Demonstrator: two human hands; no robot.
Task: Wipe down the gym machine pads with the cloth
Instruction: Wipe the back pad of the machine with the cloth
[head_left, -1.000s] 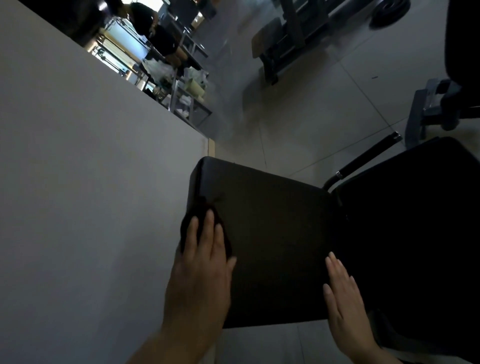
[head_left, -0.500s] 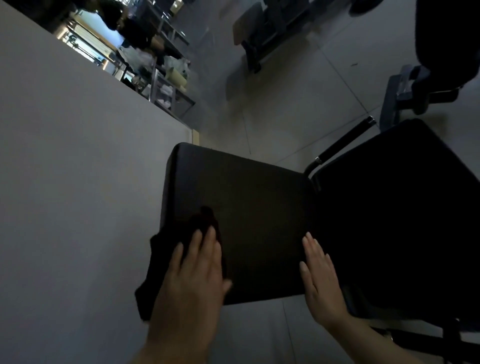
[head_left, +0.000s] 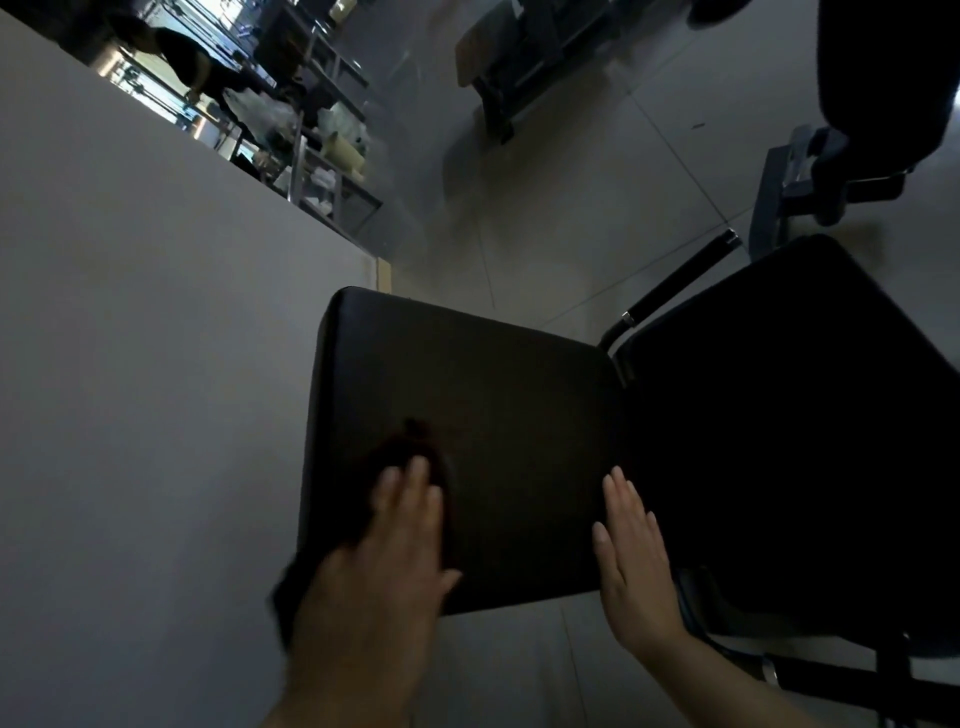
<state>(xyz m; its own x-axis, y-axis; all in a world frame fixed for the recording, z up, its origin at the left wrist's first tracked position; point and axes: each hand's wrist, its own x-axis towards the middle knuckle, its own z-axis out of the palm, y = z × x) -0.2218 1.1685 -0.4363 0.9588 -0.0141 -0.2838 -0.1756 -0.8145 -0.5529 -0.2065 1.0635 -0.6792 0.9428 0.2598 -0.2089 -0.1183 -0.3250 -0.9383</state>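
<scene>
A black square seat pad (head_left: 493, 415) fills the middle of the head view. A dark cloth (head_left: 410, 447) lies on its near left part and hangs over the left edge. My left hand (head_left: 379, 587) presses flat on the cloth, fingers together and blurred. My right hand (head_left: 631, 561) rests flat at the pad's near right edge, fingers straight, holding nothing. A second black pad (head_left: 779, 415) adjoins on the right.
A pale wall (head_left: 130, 389) runs close along the left of the pad. A black handle bar (head_left: 680, 280) sticks out behind the pads. More gym equipment (head_left: 519, 57) and a grey frame (head_left: 795, 176) stand on the tiled floor beyond. A person (head_left: 197, 57) and shelves are far back.
My left hand has drawn the cloth from the pad's far left corner toward the near edge, then pushed it slightly forward again. My right hand has stayed flat at the right edge.
</scene>
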